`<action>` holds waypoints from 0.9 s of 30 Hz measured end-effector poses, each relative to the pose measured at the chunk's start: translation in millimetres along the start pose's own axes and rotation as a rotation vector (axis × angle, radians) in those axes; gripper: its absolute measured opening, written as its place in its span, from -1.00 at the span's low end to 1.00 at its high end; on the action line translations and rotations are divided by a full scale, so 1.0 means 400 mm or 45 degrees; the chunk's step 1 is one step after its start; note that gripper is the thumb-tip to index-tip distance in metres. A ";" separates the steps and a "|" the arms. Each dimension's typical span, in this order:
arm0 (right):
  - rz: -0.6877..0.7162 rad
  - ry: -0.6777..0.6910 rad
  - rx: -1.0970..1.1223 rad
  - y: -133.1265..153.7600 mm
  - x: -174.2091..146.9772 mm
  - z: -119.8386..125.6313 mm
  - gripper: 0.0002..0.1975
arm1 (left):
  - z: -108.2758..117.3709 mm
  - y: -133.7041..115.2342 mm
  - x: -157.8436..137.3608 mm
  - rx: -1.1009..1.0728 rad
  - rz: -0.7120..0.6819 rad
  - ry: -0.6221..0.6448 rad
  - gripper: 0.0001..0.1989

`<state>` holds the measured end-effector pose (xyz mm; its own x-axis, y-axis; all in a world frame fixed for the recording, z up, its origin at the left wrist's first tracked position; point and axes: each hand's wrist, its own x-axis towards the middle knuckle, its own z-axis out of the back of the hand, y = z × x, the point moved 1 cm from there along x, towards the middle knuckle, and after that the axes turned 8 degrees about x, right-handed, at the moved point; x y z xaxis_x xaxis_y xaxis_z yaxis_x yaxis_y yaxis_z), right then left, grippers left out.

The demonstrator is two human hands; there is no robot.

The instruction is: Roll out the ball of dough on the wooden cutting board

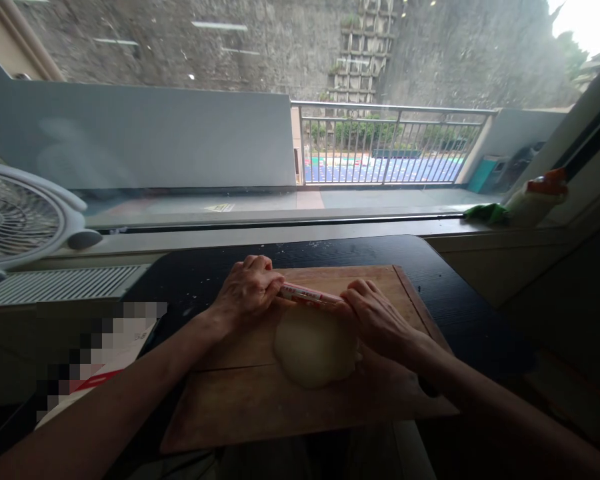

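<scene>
A flattened round of pale dough (317, 350) lies on a wooden cutting board (230, 407). Across its far edge sits a slim rolling pin (310, 295), which looks covered in a shiny, printed red-and-white wrapper. My left hand (253, 287) is closed over the pin's left end, and my right hand (373, 310) grips the right end. The pin slants slightly, its right end nearer to me. My fingers hide both ends of it.
Under the board is a dark table (375, 250) with pale specks. A white fan (25, 217) stands at the left, above a bag or package (125, 347), partly pixelated. A bottle with an orange top (535, 199) and a green cloth (486, 213) rest on the windowsill.
</scene>
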<state>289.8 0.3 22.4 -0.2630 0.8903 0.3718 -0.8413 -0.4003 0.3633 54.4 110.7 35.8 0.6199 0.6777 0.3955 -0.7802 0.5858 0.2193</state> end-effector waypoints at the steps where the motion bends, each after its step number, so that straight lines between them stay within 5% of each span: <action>1: -0.015 -0.016 0.023 0.002 -0.003 -0.003 -0.76 | 0.007 -0.002 -0.006 -0.011 -0.009 0.030 -0.65; 6: -0.039 -0.037 0.085 0.044 -0.049 -0.024 -0.77 | 0.057 -0.048 -0.117 -0.044 -0.043 0.177 -0.66; 13: -0.101 -0.026 0.080 0.006 0.071 -0.025 -0.70 | 0.082 -0.074 -0.160 -0.052 -0.021 0.209 -0.67; 21: 0.027 -0.022 0.062 0.054 -0.041 -0.028 -0.62 | 0.141 -0.061 -0.237 -0.065 -0.021 0.324 -0.73; 27: -0.127 0.054 0.158 -0.003 0.117 -0.042 -0.58 | 0.155 -0.058 -0.190 -0.063 0.006 0.342 -0.66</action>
<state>270.6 46.1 25.1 -0.2031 0.9343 0.2930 -0.8000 -0.3309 0.5006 20.2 17.9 55.9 0.6213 0.7701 0.1444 -0.7822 0.5989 0.1717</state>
